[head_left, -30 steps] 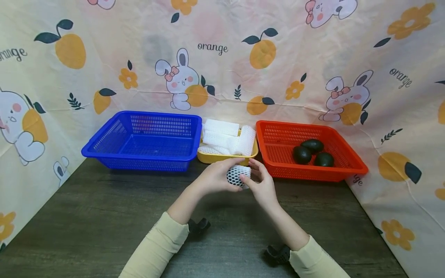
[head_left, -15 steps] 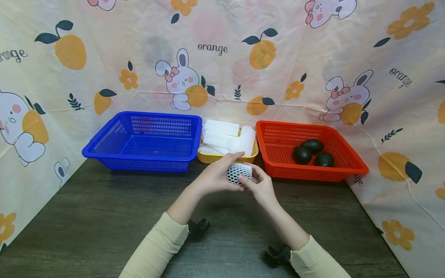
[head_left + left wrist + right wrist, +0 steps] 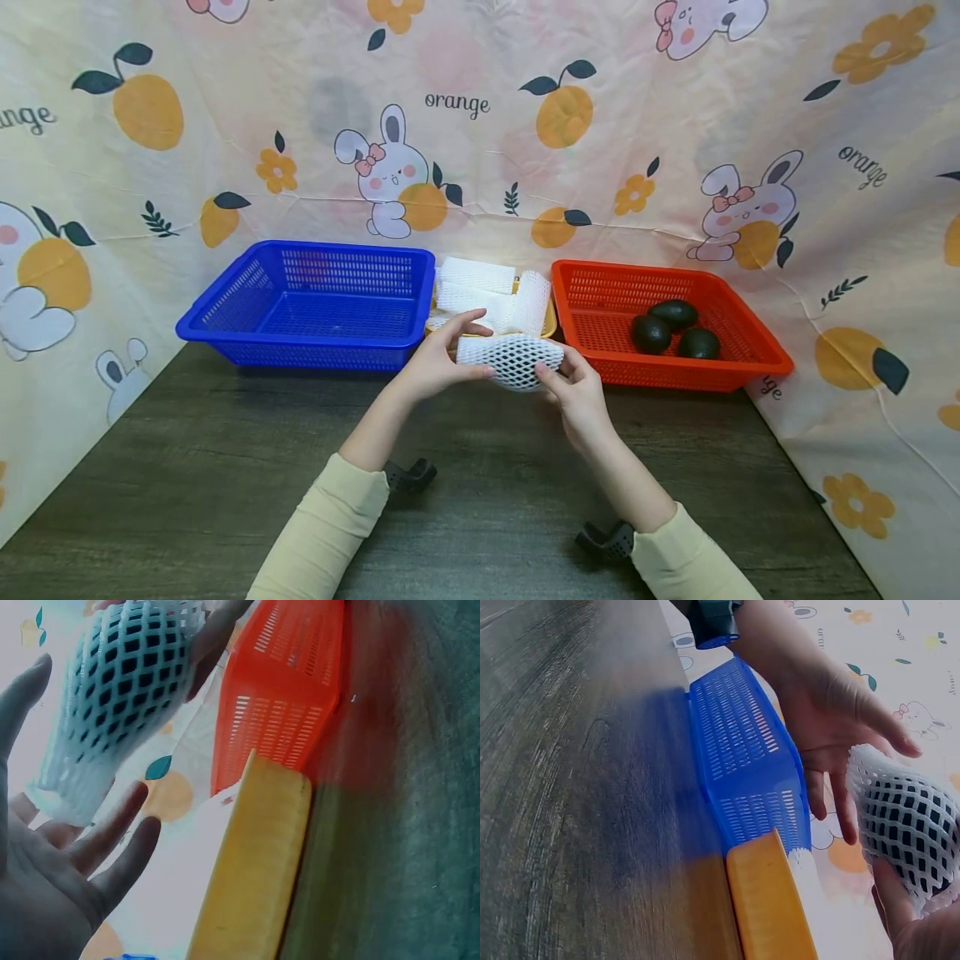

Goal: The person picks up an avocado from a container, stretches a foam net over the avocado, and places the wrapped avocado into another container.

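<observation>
A dark green avocado in a white foam net sleeve [image 3: 516,360] is held up over the table in the head view. My right hand [image 3: 581,396] grips its right end, thumb on the near side. The net's narrower end points left, toward my left hand [image 3: 435,358]. In the left wrist view, my left hand's fingers [image 3: 120,862] are spread out around that net end without curling on it. Through the mesh the dark fruit [image 3: 907,817] shows in the right wrist view.
At the back left stands a blue basket [image 3: 315,354]. A yellow basket [image 3: 450,342] with several white foam nets [image 3: 480,300] is behind my hands. The red basket [image 3: 660,375] at the right holds 3 avocados [image 3: 651,334].
My left hand has moved left, off the fruit to the net's end. More of the netted avocado now shows, its net stretched out leftward, with my right hand still holding it.
</observation>
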A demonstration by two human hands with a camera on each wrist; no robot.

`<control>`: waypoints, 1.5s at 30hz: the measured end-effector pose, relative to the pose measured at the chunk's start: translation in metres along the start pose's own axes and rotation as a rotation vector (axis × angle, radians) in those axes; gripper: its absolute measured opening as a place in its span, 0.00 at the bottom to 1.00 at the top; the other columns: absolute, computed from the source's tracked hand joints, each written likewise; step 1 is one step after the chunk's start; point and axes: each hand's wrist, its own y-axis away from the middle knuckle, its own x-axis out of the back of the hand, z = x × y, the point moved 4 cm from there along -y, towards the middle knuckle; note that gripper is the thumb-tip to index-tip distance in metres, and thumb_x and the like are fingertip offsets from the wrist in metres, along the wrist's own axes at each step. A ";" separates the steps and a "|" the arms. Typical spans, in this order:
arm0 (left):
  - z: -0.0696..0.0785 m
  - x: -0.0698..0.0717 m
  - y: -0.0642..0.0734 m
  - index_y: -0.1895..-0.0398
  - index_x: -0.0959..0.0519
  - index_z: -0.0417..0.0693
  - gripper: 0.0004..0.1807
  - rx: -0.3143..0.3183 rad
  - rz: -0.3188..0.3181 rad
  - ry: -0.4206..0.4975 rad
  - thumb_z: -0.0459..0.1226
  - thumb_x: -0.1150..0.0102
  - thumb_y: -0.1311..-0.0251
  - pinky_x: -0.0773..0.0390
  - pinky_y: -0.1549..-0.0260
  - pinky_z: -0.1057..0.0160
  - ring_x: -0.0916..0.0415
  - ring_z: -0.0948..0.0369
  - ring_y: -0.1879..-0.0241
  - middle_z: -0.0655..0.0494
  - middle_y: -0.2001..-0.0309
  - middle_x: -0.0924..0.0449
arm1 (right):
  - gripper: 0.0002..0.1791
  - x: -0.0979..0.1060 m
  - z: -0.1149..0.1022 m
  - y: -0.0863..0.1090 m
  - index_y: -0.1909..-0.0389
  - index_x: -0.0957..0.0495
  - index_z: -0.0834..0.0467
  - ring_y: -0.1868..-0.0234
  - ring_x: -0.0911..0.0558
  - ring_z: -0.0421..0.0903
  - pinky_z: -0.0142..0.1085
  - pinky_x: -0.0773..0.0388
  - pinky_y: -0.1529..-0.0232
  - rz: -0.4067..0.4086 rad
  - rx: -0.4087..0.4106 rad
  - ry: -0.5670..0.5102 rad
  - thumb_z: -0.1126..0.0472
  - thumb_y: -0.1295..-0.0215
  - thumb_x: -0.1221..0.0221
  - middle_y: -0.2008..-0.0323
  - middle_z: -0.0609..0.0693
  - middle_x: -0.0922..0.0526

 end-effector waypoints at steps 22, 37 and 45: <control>-0.017 -0.012 0.008 0.32 0.39 0.35 0.38 0.149 0.053 0.471 0.20 0.40 0.49 0.24 0.56 0.65 0.27 0.58 0.53 0.44 0.47 0.28 | 0.15 0.005 0.001 -0.002 0.51 0.22 0.69 0.63 0.18 0.45 0.38 0.19 0.61 0.103 0.030 -0.051 0.72 0.40 0.38 0.62 0.50 0.16; -0.019 -0.019 0.012 0.36 0.34 0.30 0.33 0.141 0.089 0.566 0.18 0.42 0.49 0.23 0.57 0.64 0.26 0.57 0.54 0.47 0.51 0.25 | 0.09 0.009 0.004 -0.004 0.61 0.15 0.60 0.67 0.18 0.43 0.35 0.20 0.63 0.137 0.052 -0.072 0.73 0.40 0.38 0.67 0.50 0.15; -0.019 -0.016 0.013 0.38 0.32 0.30 0.31 0.125 0.117 0.556 0.18 0.41 0.49 0.23 0.56 0.63 0.26 0.57 0.53 0.47 0.50 0.24 | 0.13 0.011 0.007 -0.005 0.63 0.14 0.53 0.66 0.18 0.43 0.36 0.19 0.62 0.084 0.037 -0.103 0.74 0.40 0.39 0.66 0.49 0.15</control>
